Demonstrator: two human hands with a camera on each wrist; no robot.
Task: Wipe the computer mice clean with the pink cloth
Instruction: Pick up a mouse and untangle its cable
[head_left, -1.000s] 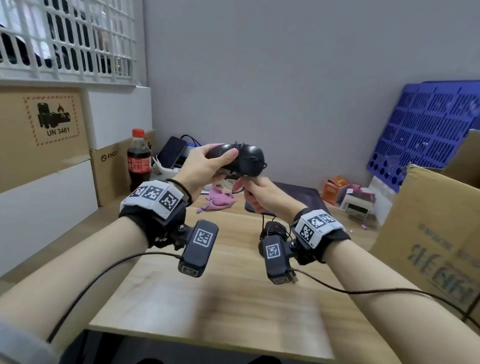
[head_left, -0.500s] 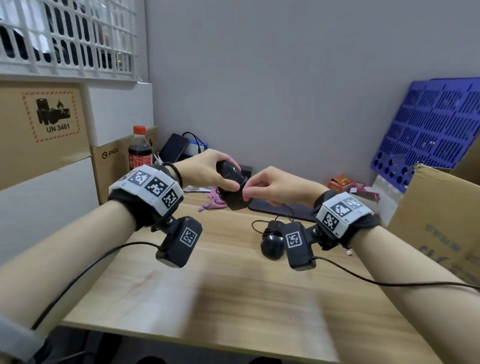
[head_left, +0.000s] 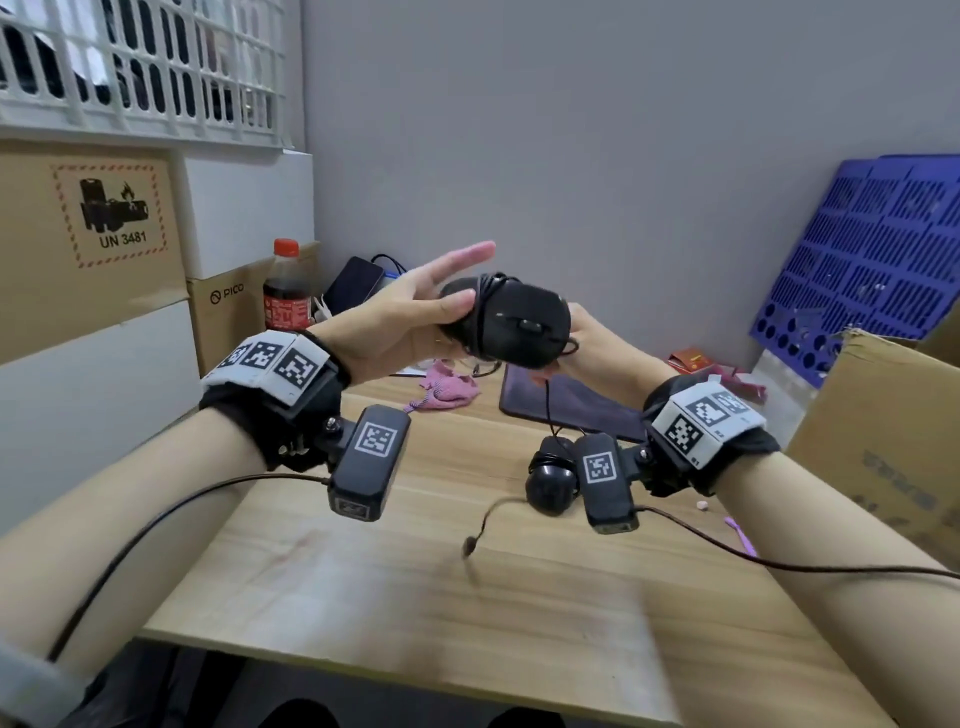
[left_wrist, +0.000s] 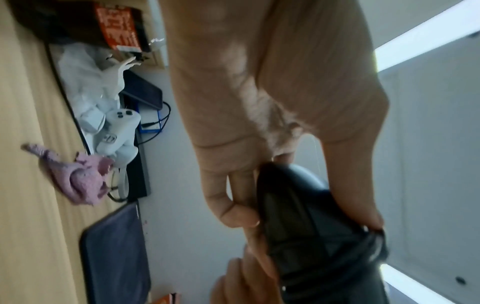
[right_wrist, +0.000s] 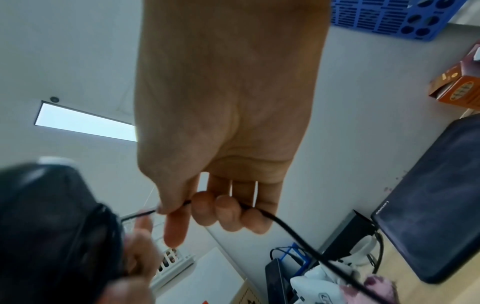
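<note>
2nd black mouse sits nearest, mid-table w/ its cable bundled on top, partly behind the right wrist cam; prob parked there waiting its turn.

Above it, both hands hold the 1st mouse up in the air over the table, buttons and wheel facing the person. Left hand steadies the rear: thumb pressed on the shell, some fingers curled behind it per left wrist view, index stretched out straight and free. So a partial grip, enough to keep the body from turning. Right hand has thumb and curled fingers pinched on the thin black cable, which loops round the mouse and trails down toward the table. Looks like the cord is being wound or unwound so it stays clear of the surfaces to be wiped.

Pink cloth lies crumpled farther back, near the table's far edge, just left of the dark pad, touched by neither hand. Judging by that, wiping of this mouse isn't under way yet.
</note>
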